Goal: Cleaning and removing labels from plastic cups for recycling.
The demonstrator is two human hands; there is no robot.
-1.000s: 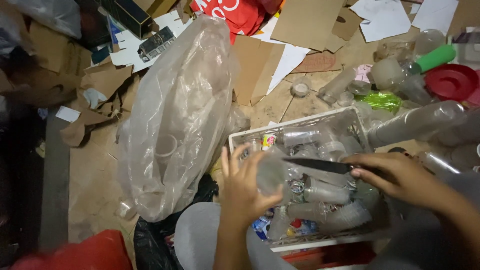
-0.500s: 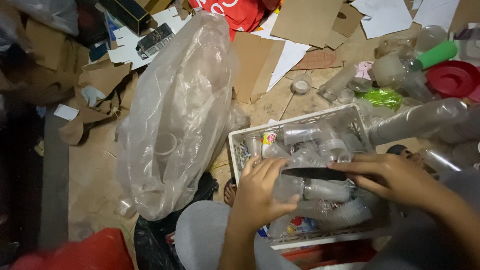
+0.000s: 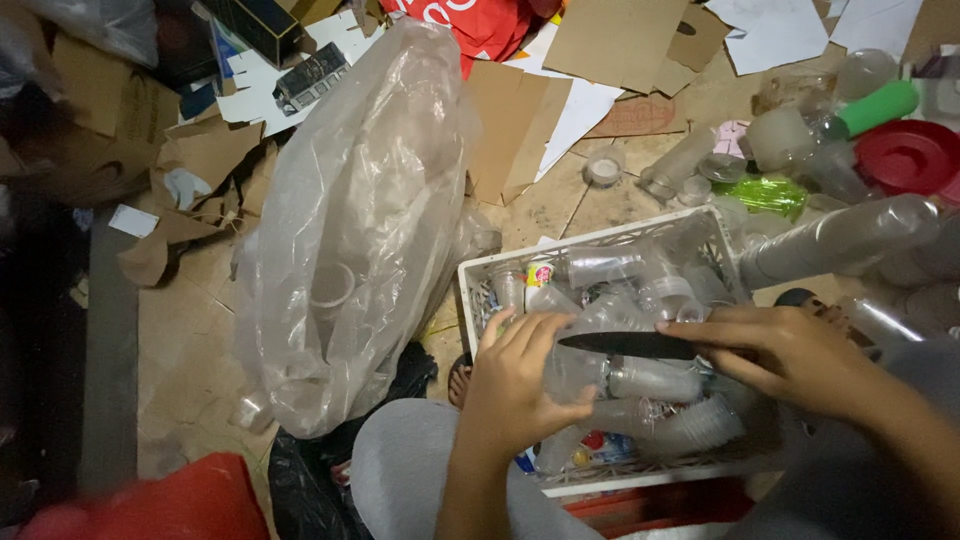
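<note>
- Down on a littered floor, a person in grey trousers sits over a white crate packed with clear plastic bottles and cups.
- Left hand – fingers curled and closed around a clear plastic bottle, which lies on its side on top of the crate's load, at about 5 o'clock from the middle of the scene.
- Right hand – closed around the handle of a knife; the dark blade points toward 9 o'clock and lies across the bottle, its tip just beside the left fingertips.
- At 9 o'clock from the crate, a large clear plastic bag stands bulging, with pale cups showing through its wall.
- At 12 o'clock – torn cardboard and white paper scraps strewn over the floor.
- At 2 o'clock, a red lid, a green cap and loose clear bottles lie in a heap.
- At 7 o'clock, a red object, blurred, sits at the frame's lower edge.
</note>
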